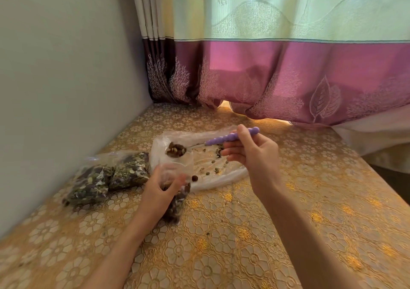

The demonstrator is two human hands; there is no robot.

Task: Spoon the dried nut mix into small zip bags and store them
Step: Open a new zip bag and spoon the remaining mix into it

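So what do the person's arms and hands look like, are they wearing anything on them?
Both arms are bare from the bottom edge of the picture up to the hands: no sleeves show. The left hand and the right hand have no gloves, and no rings, watch or bracelet can be seen on the fingers or wrists. The nails look short and unpainted, though the picture is a little blurry there.

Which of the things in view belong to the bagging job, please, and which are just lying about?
Job in hand:
- spoon, loaded, held by right hand
- small zip bag, held by left hand
- large bag with leftover nut mix
- filled bags

Lying about:
- curtain
- tablecloth
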